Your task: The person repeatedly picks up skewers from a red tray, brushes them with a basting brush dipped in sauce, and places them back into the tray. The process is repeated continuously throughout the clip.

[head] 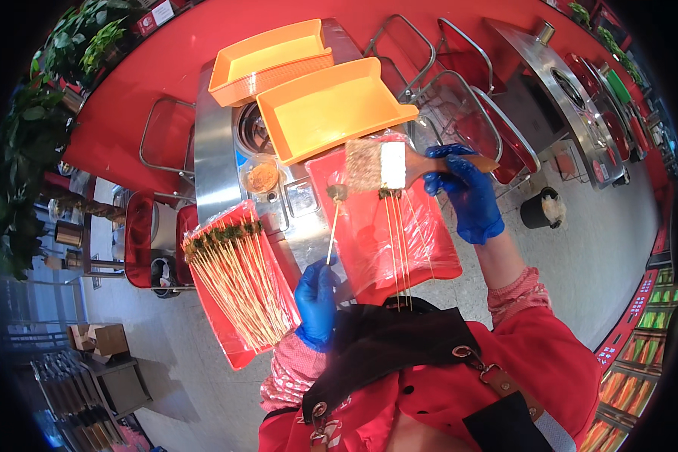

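Note:
My left hand [316, 304], in a blue glove, grips the lower end of a bamboo skewer [333, 231] with a dark green food piece at its tip. My right hand [466, 192], also gloved in blue, holds the wooden handle of a wide flat brush [393, 164]. The bristles are just above and right of the skewer's tip. Under both lies a red tray lined with clear plastic [367, 248], on which several more skewers [398, 237] rest. To the left, another red tray [233, 357] holds many skewers [240, 282] with dark green tips side by side.
Behind the trays are a yellow-orange tray [327, 110] and a stack of similar trays [271, 59] on a steel table [212, 169]. A bowl of reddish-brown seasoning [263, 177] stands beside the round hob [254, 129]. Metal-framed chairs [457, 107] and a black bin [537, 209] are at right.

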`<state>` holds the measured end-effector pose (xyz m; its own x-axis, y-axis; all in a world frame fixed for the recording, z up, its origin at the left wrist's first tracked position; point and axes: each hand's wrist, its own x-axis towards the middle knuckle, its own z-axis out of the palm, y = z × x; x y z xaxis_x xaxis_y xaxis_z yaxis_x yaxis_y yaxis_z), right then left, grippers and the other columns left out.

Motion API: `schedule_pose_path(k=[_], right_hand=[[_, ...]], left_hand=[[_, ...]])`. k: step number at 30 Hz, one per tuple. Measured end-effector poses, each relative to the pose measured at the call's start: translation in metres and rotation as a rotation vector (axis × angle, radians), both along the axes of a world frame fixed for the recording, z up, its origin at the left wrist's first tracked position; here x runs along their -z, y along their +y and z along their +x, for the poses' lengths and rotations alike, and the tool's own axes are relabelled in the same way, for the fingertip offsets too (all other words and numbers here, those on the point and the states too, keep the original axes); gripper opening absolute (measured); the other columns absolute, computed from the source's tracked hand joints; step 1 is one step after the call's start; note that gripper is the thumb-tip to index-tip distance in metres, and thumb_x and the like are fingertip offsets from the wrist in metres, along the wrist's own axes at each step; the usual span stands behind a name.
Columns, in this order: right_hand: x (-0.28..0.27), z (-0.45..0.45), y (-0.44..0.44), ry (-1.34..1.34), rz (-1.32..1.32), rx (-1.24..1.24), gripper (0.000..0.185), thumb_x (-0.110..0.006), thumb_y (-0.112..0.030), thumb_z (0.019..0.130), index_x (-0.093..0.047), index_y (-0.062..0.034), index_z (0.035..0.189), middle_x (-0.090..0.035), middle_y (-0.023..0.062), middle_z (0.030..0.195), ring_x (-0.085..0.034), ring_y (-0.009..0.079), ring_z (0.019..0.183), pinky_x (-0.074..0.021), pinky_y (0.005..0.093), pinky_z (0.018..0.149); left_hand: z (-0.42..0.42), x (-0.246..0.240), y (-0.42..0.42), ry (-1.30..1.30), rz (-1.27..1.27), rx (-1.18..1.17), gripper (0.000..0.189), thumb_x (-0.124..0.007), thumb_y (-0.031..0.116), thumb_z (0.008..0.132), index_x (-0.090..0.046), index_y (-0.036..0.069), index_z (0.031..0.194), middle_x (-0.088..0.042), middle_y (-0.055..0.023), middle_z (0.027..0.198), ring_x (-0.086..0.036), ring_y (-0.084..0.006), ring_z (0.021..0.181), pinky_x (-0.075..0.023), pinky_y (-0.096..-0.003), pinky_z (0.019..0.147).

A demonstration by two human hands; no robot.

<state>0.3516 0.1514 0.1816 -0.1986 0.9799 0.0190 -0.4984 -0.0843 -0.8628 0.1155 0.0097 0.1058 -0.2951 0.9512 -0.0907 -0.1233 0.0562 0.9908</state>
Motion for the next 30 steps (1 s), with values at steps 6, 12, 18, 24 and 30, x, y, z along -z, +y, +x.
schedule_pose_path(k=[6, 12, 18, 24, 30], right_hand=[[-0.006, -0.036, -0.006, -0.193, 0.068, -0.109, 0.020, -0.054, -0.012, 0.085, -0.057, 0.0006, 0.100, -0.063, 0.0108, 0.086, -0.061, 0.0180, 0.072, -0.0473, 0.0286, 0.066], [-0.019, -0.044, -0.006, -0.194, 0.114, 0.000, 0.021, -0.054, -0.012, 0.085, -0.058, 0.0011, 0.100, -0.063, 0.0103, 0.086, -0.061, 0.0177, 0.073, -0.0471, 0.0291, 0.067], [-0.024, -0.062, -0.015, -0.142, 0.158, -0.064, 0.022, -0.054, -0.013, 0.085, -0.059, 0.0011, 0.100, -0.063, 0.0100, 0.087, -0.059, 0.0167, 0.071, -0.0461, 0.0281, 0.066], [-0.024, -0.079, -0.012, -0.231, 0.153, -0.079, 0.022, -0.054, -0.015, 0.086, -0.059, 0.0014, 0.100, -0.062, 0.0109, 0.090, -0.058, 0.0181, 0.072, -0.0459, 0.0291, 0.065], [-0.030, -0.079, -0.012, -0.132, 0.137, 0.043, 0.021, -0.053, -0.015, 0.086, -0.058, 0.0004, 0.098, -0.061, 0.0100, 0.080, -0.058, 0.0172, 0.067, -0.0451, 0.0274, 0.064]], left_hand=[[-0.008, -0.008, -0.013, -0.055, -0.008, -0.034, 0.018, -0.050, 0.008, 0.091, -0.059, -0.001, 0.104, -0.053, 0.0024, 0.072, -0.044, -0.0032, 0.065, -0.0370, -0.0182, 0.059], [-0.026, -0.009, -0.023, -0.108, -0.023, -0.048, 0.019, -0.049, 0.008, 0.091, -0.059, -0.002, 0.105, -0.056, 0.0007, 0.078, -0.046, -0.0037, 0.065, -0.0374, -0.0177, 0.058], [-0.036, -0.010, -0.027, -0.139, -0.019, -0.061, 0.020, -0.050, 0.009, 0.091, -0.058, -0.002, 0.107, -0.053, 0.0025, 0.074, -0.044, -0.0028, 0.065, -0.0365, -0.0175, 0.059], [-0.048, -0.011, -0.035, -0.133, -0.025, -0.068, 0.020, -0.049, 0.006, 0.091, -0.057, -0.002, 0.107, -0.053, 0.0020, 0.074, -0.044, -0.0032, 0.065, -0.0368, -0.0180, 0.059], [-0.062, -0.024, -0.041, -0.185, -0.109, -0.077, 0.021, -0.049, 0.005, 0.090, -0.058, -0.002, 0.108, -0.054, 0.0019, 0.075, -0.043, -0.0027, 0.062, -0.0352, -0.0176, 0.055]])
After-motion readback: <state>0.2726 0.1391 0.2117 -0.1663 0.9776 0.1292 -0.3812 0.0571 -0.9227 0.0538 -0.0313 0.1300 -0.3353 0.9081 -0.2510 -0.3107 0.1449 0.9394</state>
